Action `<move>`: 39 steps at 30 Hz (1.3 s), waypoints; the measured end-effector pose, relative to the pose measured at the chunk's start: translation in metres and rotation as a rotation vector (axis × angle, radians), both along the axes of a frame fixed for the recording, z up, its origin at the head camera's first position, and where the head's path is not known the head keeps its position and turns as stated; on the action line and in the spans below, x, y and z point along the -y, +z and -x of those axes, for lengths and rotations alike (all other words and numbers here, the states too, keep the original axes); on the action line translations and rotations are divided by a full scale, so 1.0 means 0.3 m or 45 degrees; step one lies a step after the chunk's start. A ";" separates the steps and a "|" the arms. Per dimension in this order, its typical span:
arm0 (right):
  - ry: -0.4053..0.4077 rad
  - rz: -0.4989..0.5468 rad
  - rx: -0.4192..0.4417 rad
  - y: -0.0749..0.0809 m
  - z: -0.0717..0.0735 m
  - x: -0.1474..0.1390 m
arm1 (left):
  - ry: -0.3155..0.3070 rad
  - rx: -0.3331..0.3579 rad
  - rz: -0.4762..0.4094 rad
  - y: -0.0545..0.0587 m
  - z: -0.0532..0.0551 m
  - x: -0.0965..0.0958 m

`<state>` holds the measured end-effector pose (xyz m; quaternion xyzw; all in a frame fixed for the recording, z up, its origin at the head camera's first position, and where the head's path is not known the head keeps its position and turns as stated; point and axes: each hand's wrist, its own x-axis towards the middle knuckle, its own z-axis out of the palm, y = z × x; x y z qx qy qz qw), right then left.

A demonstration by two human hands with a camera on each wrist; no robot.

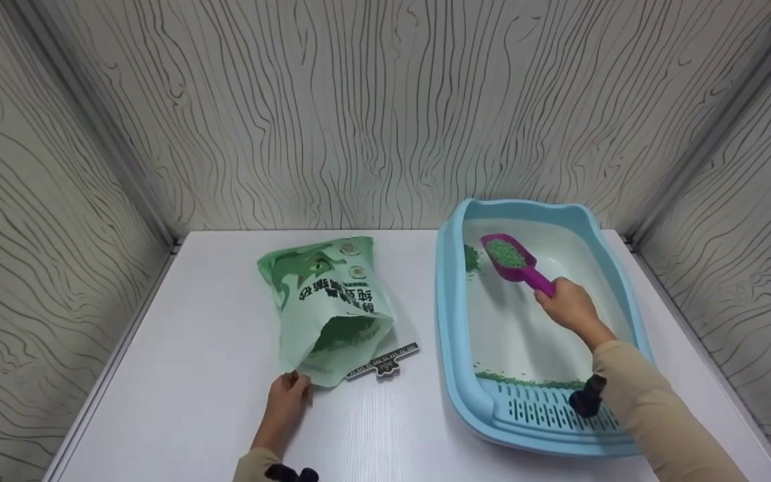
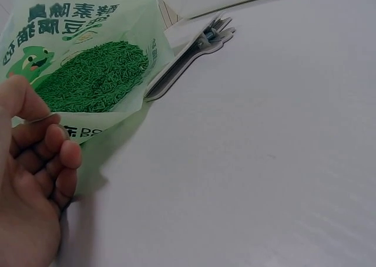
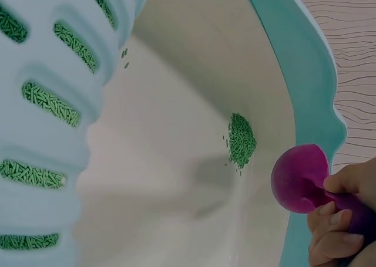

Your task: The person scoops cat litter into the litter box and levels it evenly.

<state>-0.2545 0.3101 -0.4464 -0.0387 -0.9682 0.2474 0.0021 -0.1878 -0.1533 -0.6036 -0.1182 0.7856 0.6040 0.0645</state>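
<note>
My right hand (image 1: 569, 306) grips the handle of a magenta scoop (image 1: 526, 273) above the litter box (image 1: 449, 321); green pellets (image 1: 506, 254) fill its bowl. In the right wrist view the underside of the scoop (image 3: 296, 179) shows over the box, whose floor bears a small pile of green pellets (image 3: 241, 141). On the left, my left hand (image 1: 290, 395) pinches the mouth edge of a pale green cat litter bag (image 1: 332, 288). The bag lies on its back, its mouth towards me. Inside it, green pellets (image 2: 97, 76) show in the left wrist view.
A long bag clip (image 1: 385, 361) lies on the white table (image 1: 191, 375) beside the bag's mouth. Pellets also lie along and under the slotted grate (image 1: 539, 405) at the near end of the blue box. Patterned walls (image 1: 332, 114) close the table in.
</note>
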 end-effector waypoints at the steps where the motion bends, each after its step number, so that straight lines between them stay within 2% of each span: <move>1: 0.002 0.001 0.004 -0.002 0.004 0.000 | 0.001 -0.002 -0.003 0.000 0.000 0.001; 11: 0.018 0.048 0.135 0.002 0.027 0.000 | 0.000 -0.021 -0.022 0.008 -0.001 0.001; 22: 0.049 0.023 0.136 -0.017 0.041 -0.004 | -0.011 -0.033 -0.083 -0.003 -0.002 0.002; 29: 0.002 0.049 0.208 -0.025 0.068 0.010 | -0.001 -0.024 -0.038 -0.013 0.000 0.007; 39: -0.067 0.224 0.302 -0.050 0.100 0.022 | 0.044 -0.121 -0.049 -0.014 -0.006 -0.007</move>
